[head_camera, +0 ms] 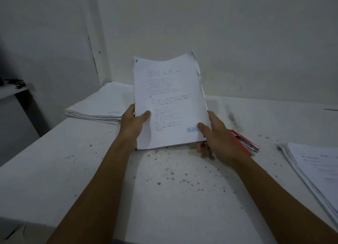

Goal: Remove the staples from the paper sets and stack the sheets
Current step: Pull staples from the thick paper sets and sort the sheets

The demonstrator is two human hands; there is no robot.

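I hold a set of white printed sheets (170, 101) upright over the middle of the white table (164, 188), its lower edge close to the surface. My left hand (132, 125) grips the set's lower left edge, thumb on the front page. My right hand (217, 135) grips the lower right corner, thumb over a blue stamp. A dark dot marks the sheet's top left corner. A red staple remover (246, 141) lies on the table just behind my right wrist, partly hidden.
A stack of loose sheets (98, 106) lies at the table's back left near the wall corner. Another pile of paper sets (314, 172) sits at the right edge. Small dark specks dot the table's middle. A dark shelf with cables (14, 83) stands far left.
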